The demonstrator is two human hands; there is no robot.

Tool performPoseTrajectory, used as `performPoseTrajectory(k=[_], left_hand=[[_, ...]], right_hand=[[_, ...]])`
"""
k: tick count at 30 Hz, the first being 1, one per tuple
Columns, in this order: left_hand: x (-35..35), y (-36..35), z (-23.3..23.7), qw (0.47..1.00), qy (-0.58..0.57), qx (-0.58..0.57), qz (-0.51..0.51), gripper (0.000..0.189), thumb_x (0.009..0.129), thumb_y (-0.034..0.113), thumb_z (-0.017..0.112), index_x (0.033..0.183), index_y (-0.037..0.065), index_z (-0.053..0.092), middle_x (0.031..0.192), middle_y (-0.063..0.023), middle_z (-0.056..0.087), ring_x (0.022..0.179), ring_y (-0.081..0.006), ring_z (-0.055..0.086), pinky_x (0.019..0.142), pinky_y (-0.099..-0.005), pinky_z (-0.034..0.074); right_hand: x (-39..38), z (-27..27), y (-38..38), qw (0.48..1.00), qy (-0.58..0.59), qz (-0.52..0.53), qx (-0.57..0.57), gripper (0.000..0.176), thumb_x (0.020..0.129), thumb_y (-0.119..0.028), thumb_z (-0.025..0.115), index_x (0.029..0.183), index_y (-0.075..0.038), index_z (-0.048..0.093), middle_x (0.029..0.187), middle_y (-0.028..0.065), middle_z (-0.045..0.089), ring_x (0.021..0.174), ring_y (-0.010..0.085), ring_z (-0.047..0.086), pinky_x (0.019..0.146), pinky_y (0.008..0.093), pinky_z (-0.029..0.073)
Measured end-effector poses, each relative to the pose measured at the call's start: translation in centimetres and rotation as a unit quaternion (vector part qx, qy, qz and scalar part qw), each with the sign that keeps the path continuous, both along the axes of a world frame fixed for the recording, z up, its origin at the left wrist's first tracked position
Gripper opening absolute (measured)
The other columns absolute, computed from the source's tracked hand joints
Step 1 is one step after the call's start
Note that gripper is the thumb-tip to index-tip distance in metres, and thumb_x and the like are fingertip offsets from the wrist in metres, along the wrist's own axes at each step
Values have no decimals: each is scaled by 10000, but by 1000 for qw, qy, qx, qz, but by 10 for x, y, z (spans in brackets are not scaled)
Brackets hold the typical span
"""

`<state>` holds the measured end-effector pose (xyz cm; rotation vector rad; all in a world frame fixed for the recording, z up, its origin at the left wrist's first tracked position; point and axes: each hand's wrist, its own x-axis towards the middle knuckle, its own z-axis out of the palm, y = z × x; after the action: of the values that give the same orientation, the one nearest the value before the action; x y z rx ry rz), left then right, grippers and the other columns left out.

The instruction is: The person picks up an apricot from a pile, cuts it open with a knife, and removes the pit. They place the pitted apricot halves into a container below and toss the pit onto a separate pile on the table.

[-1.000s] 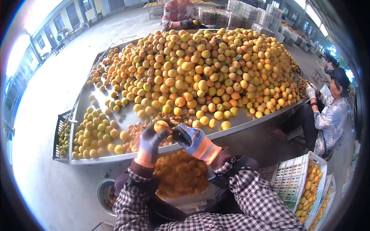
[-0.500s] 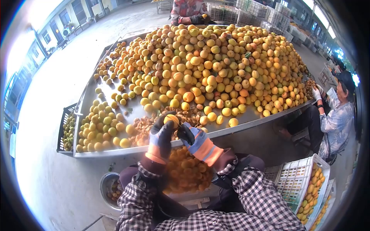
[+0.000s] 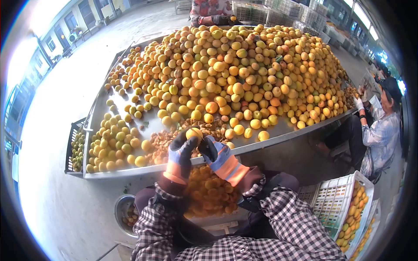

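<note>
My left hand [image 3: 181,150], in a dark-palmed work glove with an orange cuff, is closed round a yellow apricot [image 3: 194,133] above the table's near edge. Close against it on the right is my right hand [image 3: 217,155], gloved the same way, its fingers curled together beside the fruit. What those fingers hold, if anything, is hidden. Behind my hands lies a heap of brown apricot pits [image 3: 213,129]. Below them, a mass of orange apricot pieces [image 3: 209,191] sits between my knees; its container is mostly hidden.
A large apricot pile [image 3: 244,78] covers much of the metal table [image 3: 150,128]. Greenish apricots [image 3: 111,143] lie at its left end, near a black crate [image 3: 69,150]. A metal bowl [image 3: 118,213] stands lower left, white crates [image 3: 333,204] lower right. Co-workers [image 3: 379,135] [image 3: 212,8] sit around.
My hands stay together at the apricot, with only a slight shift of the right hand. The view has moved a little. The co-worker at the right has raised a hand slightly.
</note>
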<state>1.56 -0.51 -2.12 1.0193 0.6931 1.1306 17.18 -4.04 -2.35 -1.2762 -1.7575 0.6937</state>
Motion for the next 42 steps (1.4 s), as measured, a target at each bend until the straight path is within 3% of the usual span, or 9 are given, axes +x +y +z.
performPoseTrajectory(k=[6, 8, 12, 17, 18, 21, 34, 37, 42], left_hand=[[18, -5, -3, 969, -191, -153, -48, 466, 954, 301, 583, 1283, -25, 525, 1162, -110, 633, 1056, -190, 601, 951, -328, 450], [7, 3, 6, 998, 64, -9, 2, 366, 923, 219, 629, 1189, -28, 584, 1037, -59, 664, 962, -141, 604, 884, -296, 463], [7, 3, 15, 999, 39, -6, 25, 338, 847, 102, 710, 1148, -21, 615, 997, -54, 666, 912, -137, 620, 848, -287, 485], [26, -10, 10, 994, -60, -82, 35, 360, 962, 315, 552, 1114, -7, 605, 844, -47, 632, 743, -150, 582, 696, -276, 457], [22, -7, 5, 984, -120, -132, -21, 396, 1003, 330, 502, 1191, -10, 578, 1071, -84, 643, 968, -173, 596, 892, -288, 456], [21, -2, -10, 977, -134, -166, -29, 422, 1009, 353, 483, 1200, -12, 573, 1057, -84, 644, 956, -181, 600, 893, -292, 460], [17, -5, 23, 995, 2, -100, 14, 362, 948, 262, 592, 1212, 15, 607, 1024, -52, 655, 912, -126, 614, 769, -267, 503], [16, 5, 16, 996, 54, -42, 58, 357, 960, 272, 577, 1195, 6, 617, 1029, -52, 666, 866, -120, 630, 726, -242, 504], [14, 3, 14, 997, 37, 7, 61, 367, 942, 270, 596, 1165, -20, 626, 995, -63, 675, 861, -134, 634, 755, -250, 508]], right_hand=[[-3, -16, 4, 999, -20, -45, 1, 248, 902, -179, 602, 1087, -33, 529, 881, 214, 653, 859, 423, 624, 669, 461, 497], [1, -12, 5, 999, -25, -34, -1, 249, 901, -183, 605, 1087, -37, 531, 867, 213, 652, 849, 427, 623, 666, 463, 497], [0, 10, 0, 1000, -14, -21, -14, 226, 900, -184, 610, 1063, -48, 535, 838, 210, 651, 826, 435, 619, 655, 466, 496], [-5, 5, 4, 997, -33, -35, -59, 246, 910, -226, 600, 1061, -50, 519, 832, 217, 648, 835, 436, 621, 669, 476, 492], [-5, 4, 5, 994, -45, -41, -92, 263, 913, -249, 597, 1066, -51, 513, 831, 218, 647, 837, 438, 621, 674, 480, 491], [-8, 1, 8, 990, -76, -40, -110, 285, 918, -279, 587, 1069, -51, 503, 847, 225, 649, 846, 438, 622, 685, 488, 487], [-1, 9, 10, 987, -135, -82, -19, 562, 878, -271, 631, 1331, -72, 364, 978, 224, 654, 934, 420, 625, 784, 486, 505], [-5, 9, 13, 987, -106, -39, -113, 551, 892, -242, 611, 1343, -55, 355, 1057, 232, 635, 989, 412, 613, 813, 471, 502], [-8, -4, 13, 999, 24, -5, 21, 488, 910, -150, 580, 1342, -35, 382, 1172, 228, 583, 1068, 398, 590, 852, 431, 498]])
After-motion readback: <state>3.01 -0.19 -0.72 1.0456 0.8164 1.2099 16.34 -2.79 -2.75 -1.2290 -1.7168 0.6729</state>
